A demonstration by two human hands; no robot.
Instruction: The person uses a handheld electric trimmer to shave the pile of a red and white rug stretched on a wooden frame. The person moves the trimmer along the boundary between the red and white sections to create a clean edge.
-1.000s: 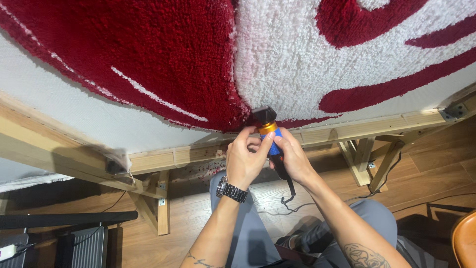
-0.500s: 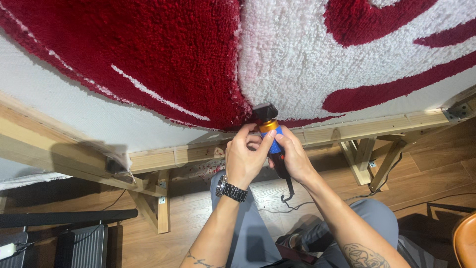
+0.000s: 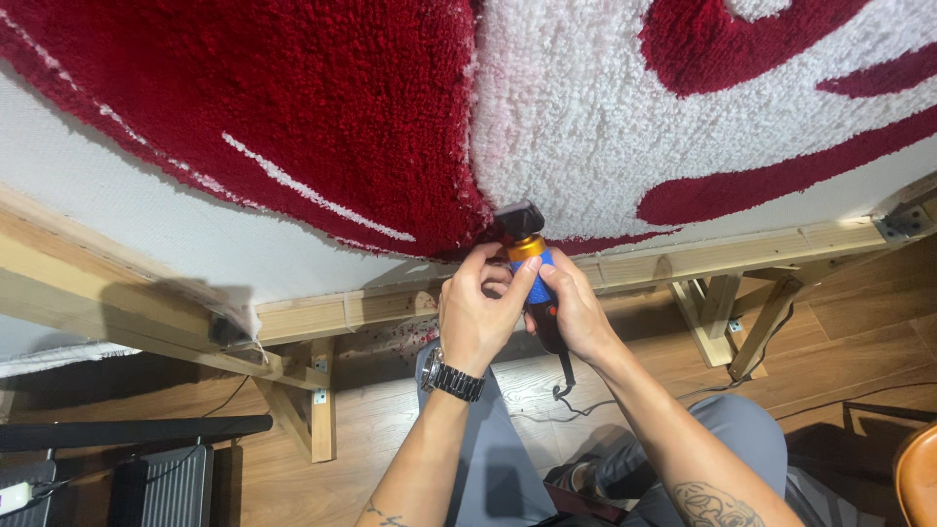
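Together, the left hand (image 3: 478,317) and right hand (image 3: 578,317) had their fingers wrapped around a blue-and-orange trimmer (image 3: 527,256), its black head touching the red-and-white rug (image 3: 410,127) at the wooden frame's (image 3: 732,256) lower edge.

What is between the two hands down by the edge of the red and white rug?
In the head view, a blue, orange and black corded trimmer sits between the left hand and right hand, both gripping it.

single head-worn view looks down, close over the tufted rug (image 3: 390,117) on its wooden frame (image 3: 683,259).
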